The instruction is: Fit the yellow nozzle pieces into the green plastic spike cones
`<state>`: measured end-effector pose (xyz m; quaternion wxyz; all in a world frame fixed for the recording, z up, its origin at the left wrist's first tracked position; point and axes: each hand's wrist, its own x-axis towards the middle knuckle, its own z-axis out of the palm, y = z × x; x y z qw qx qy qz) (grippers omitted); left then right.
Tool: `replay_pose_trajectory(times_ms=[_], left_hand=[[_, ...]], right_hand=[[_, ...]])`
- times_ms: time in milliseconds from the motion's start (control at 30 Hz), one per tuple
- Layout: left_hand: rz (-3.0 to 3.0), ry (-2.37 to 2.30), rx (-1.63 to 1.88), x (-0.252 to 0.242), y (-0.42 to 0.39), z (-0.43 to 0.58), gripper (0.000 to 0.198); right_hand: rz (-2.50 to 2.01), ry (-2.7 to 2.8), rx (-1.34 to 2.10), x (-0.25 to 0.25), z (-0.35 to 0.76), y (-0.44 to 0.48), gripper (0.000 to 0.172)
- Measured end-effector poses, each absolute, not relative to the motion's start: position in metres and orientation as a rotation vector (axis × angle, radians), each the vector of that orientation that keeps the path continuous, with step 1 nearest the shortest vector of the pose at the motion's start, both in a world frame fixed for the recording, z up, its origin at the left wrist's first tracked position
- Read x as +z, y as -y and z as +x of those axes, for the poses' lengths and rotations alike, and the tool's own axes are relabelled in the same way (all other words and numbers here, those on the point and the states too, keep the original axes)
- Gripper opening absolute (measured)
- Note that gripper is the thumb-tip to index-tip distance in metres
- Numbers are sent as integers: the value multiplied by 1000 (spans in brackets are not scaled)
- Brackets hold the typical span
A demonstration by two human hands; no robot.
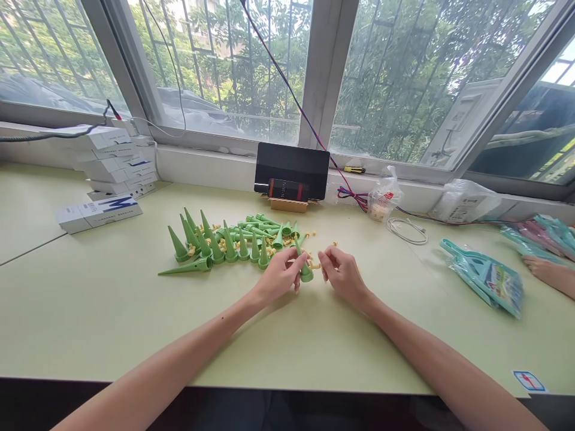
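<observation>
My left hand (281, 272) is closed around a green plastic cone spike (306, 273), its tip up and its wide collar down. Just to the right, my right hand (344, 276) has its fingers pinched together; whatever lies between them is hidden. A small yellow plastic piece (315, 266) shows between the spike and my right fingertips; I cannot tell which of them carries it. Several green spikes (230, 246) stand upright in a row left of my hands, with one spike (186, 267) lying in front. Behind them is a heap of lying green spikes (263, 224) with yellow pieces among them.
White boxes (114, 158) are stacked at the left. A tablet (291, 167) leans at the windowsill behind a phone (287, 190). On the right lie a white cable (408, 231), a bagged teal dustpan (487, 275) and another person's hand (548, 272).
</observation>
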<state>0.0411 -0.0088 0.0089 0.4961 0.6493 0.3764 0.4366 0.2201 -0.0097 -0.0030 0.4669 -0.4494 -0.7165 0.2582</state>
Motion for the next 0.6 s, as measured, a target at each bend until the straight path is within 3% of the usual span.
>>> replay_pose_trajectory(times_ms=[333, 600], left_hand=[[1604, -903, 1083, 2, 4, 39, 33], [1568, -879, 1088, 0, 4, 39, 38]], right_hand=[[-1141, 1825, 481, -5, 221, 6, 58], [-1127, 1812, 496, -8, 222, 5, 59]])
